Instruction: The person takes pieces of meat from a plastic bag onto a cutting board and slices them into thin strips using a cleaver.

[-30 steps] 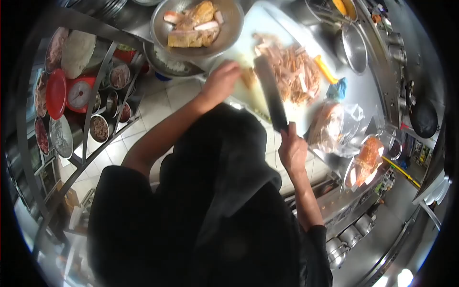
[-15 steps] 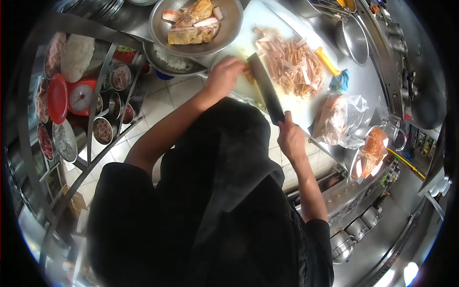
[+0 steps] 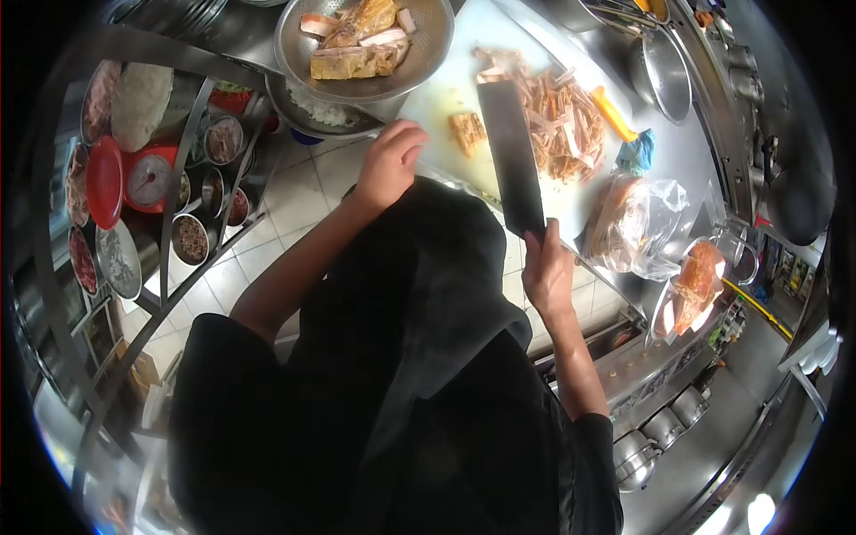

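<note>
Can't see the handle of the cleaver [image 3: 512, 152], wrapped up in the right hand [image 3: 547, 272] and aimed just shy of 12 o'clock. Hides some of the sliced strips [image 3: 569, 125] too, probably meat. Can't see all the colander [image 3: 426, 67], cropped near 12. Can't read the red scale [image 3: 148, 181], too tiny between 9 and 10. Got the left hand [image 3: 390, 164] loosely half-curled, off the brown chunk [image 3: 466, 134], down on the white cutting board [image 3: 446, 94] at that hand's 2 o'clock, the right's 11, just beside the cleaver.

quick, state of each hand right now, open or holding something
Left hand: open, loosely curled, nothing seen in it.
Right hand: closed, holding the cleaver.
</note>
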Action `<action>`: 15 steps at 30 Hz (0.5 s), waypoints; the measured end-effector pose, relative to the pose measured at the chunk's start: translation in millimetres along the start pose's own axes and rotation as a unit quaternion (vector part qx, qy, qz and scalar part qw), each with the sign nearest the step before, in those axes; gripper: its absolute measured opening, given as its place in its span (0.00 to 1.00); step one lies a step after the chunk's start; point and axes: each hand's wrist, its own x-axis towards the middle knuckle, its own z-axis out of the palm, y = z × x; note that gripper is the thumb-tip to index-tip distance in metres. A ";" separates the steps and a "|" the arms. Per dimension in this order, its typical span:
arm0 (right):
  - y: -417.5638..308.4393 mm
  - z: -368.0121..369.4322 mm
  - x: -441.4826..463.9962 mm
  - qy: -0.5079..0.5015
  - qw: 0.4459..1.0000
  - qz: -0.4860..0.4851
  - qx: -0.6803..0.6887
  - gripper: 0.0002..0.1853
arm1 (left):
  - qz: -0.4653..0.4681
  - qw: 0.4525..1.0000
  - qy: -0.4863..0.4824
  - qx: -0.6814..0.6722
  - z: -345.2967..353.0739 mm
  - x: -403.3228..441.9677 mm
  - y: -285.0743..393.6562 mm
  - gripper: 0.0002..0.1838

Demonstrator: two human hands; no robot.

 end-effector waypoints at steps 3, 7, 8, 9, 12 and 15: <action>9.1 20.7 4.6 -0.051 0.998 0.000 -0.037 0.15 | -0.020 1.000 0.001 0.006 2.7 -4.1 1.1 0.13; 7.6 -8.2 16.3 -0.065 0.996 0.041 0.041 0.12 | -0.007 0.997 -0.048 0.064 17.2 3.6 13.0 0.15; 7.9 -13.6 17.4 -0.056 0.996 0.066 0.027 0.13 | 0.001 0.997 -0.053 0.064 27.1 8.6 13.5 0.15; 12.8 -18.9 18.4 -0.046 0.996 0.069 0.031 0.13 | 0.017 0.997 -0.057 0.057 41.2 17.1 10.4 0.15; 39.4 -33.8 7.9 0.073 0.992 0.041 0.096 0.14 | 0.041 0.996 -0.075 0.030 78.7 44.6 14.5 0.15; 53.6 -55.2 -6.2 0.118 0.984 0.100 0.093 0.13 | 0.086 0.992 -0.092 0.029 95.3 62.5 13.4 0.18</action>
